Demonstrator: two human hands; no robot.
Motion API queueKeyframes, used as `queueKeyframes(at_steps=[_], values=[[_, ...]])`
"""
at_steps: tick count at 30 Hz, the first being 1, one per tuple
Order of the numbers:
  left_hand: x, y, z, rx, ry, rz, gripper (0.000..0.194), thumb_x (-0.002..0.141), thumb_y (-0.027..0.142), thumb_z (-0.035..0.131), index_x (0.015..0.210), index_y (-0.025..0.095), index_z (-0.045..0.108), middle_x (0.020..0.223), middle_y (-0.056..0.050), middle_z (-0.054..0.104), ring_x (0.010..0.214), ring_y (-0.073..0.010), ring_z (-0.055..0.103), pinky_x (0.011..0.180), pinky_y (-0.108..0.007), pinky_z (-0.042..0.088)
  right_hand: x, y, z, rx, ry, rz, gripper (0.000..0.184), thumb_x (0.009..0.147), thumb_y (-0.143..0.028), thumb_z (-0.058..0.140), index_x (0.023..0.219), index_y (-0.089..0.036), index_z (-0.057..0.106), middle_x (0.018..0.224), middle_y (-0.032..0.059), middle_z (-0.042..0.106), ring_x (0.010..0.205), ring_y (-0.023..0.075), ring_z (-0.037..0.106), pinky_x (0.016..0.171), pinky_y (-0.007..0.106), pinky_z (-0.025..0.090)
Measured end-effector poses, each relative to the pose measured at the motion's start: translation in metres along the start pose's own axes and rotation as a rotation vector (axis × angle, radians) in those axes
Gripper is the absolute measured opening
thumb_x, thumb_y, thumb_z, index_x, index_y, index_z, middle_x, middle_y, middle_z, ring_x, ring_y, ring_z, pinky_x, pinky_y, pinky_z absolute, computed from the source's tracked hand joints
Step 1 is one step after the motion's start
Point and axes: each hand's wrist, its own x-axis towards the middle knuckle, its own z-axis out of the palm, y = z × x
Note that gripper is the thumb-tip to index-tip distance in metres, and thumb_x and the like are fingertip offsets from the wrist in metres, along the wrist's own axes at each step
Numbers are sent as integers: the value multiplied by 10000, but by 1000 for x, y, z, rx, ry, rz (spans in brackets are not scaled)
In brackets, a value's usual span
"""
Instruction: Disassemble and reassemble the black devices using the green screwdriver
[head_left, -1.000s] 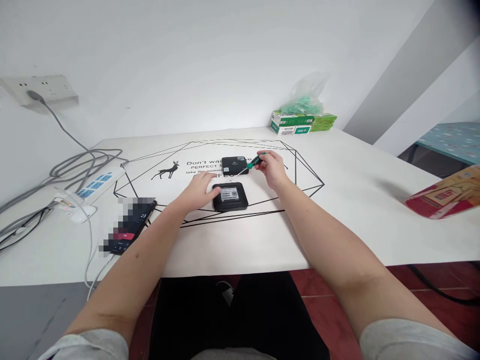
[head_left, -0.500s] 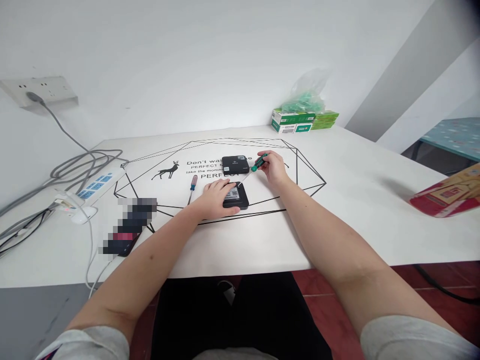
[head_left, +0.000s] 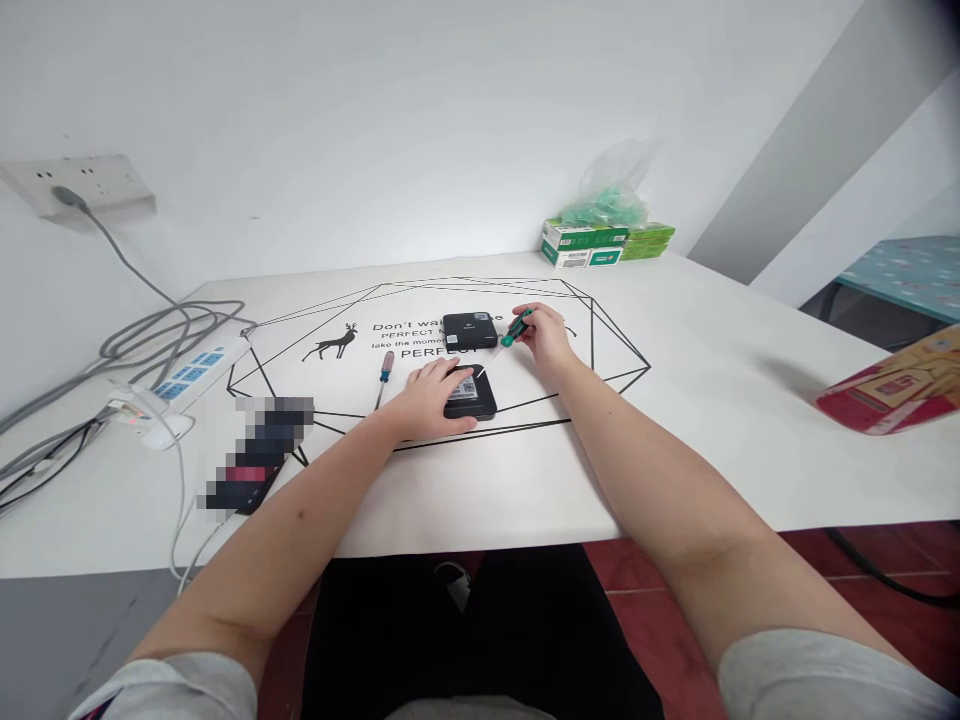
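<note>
A black square box [head_left: 485,402] with a white label lies on the desk in front of me. My left hand [head_left: 435,400] covers its left side and grips it, thumb at the near edge and fingers over the far part. In my right hand [head_left: 544,335] is a green-handled screwdriver [head_left: 517,328], held at a slant. Its thin shaft points down-left, with the tip at the label's upper right area. Just behind stands a second black square box [head_left: 470,330], touched by neither hand. Left of my left hand lies another screwdriver [head_left: 386,367] with a reddish and blue handle.
A phone [head_left: 262,460], partly blurred out, lies at the left near a power strip [head_left: 196,372] and coiled grey cables [head_left: 165,325]. Green and white cartons [head_left: 585,240] with a plastic bag stand at the back. A red-and-tan package [head_left: 885,395] sits at the right.
My left hand has shifted right and onto the labelled box, uncovering the second screwdriver. The green screwdriver's tip has moved from behind the box onto its label side.
</note>
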Motion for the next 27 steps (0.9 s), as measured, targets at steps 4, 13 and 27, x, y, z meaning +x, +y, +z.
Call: queueKeyframes(at_steps=[4, 13, 27], values=[[-4, -4, -6, -1, -3, -42, 1057, 882, 701, 672, 1744, 230, 282, 1846, -138, 173, 1686, -436, 158, 1353, -590, 173, 6, 3, -6, -8, 31, -15, 194, 692, -236, 631, 886, -243, 622, 644, -32, 639, 570, 132, 595, 530, 231, 494], [-9, -8, -12, -22, 9, -72, 1112, 814, 708, 725, 1740, 273, 290, 1774, -134, 336, 1575, -446, 363, 1299, -573, 293, 14, 8, -9, -5, 101, -30, 238, 737, -276, 658, 956, -262, 567, 629, -76, 596, 521, 111, 573, 506, 205, 493], [-9, -7, -12, 8, 110, -79, 1032, 813, 688, 767, 1688, 289, 392, 1683, -128, 458, 1546, -442, 396, 1323, -623, 187, 6, -3, -3, 5, 154, -22, 242, 693, -248, 633, 930, -247, 586, 626, -85, 575, 506, 90, 529, 507, 209, 460]])
